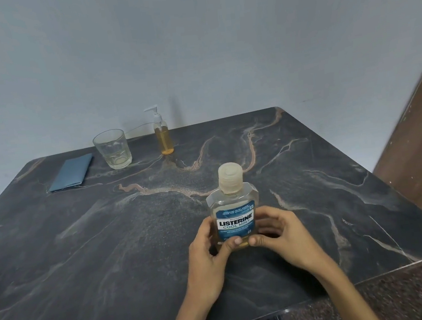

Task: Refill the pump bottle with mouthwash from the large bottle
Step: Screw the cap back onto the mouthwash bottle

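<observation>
Two hands grip a capped mouthwash bottle standing upright on a dark marbled desk.

Fingers (236, 241) of the left hand (207, 249) and right hand (284, 233) curl round the base of the large bottle (234, 215), thumbs meeting on its near face, cap (230, 178) on. The desk (108, 237) carries, at its far edge, the pump bottle (164, 136) holding amber liquid, with a clear glass (112, 148) just left of it and a folded blue cloth (70, 173) further left.

Glass (112, 150) beside folded blue cloth (71, 173) on table (82, 240).
</observation>
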Demonstrator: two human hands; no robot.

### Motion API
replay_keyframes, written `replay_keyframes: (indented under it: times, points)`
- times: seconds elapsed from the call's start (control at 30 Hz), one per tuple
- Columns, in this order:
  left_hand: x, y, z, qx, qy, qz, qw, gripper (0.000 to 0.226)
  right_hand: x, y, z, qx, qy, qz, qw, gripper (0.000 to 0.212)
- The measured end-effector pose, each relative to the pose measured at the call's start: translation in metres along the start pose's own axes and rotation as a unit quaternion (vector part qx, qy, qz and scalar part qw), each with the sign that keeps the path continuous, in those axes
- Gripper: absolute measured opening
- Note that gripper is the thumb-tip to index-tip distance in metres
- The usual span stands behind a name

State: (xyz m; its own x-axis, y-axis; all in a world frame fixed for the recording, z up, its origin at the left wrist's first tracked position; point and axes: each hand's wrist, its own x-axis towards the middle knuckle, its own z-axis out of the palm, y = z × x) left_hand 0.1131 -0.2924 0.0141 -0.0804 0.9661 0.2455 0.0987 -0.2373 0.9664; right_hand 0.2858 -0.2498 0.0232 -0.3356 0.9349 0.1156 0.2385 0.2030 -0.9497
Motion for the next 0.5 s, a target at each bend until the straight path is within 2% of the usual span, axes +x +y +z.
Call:
replay_keyframes:
  times: [0.27,0.5]
  points:
    - [-0.002,0.001,-0.001,-0.01,0.045,-0.019,0.999,0.053,-0.001,0.01,0.006,-0.006,0.04,-0.016,0.999,0.038]
    - [-0.012,0.005,-0.002,0.008,0.145,-0.03,0.989,0.036,-0.003,0.01,0.009,0.0,0.062,-0.013,0.998,0.039]
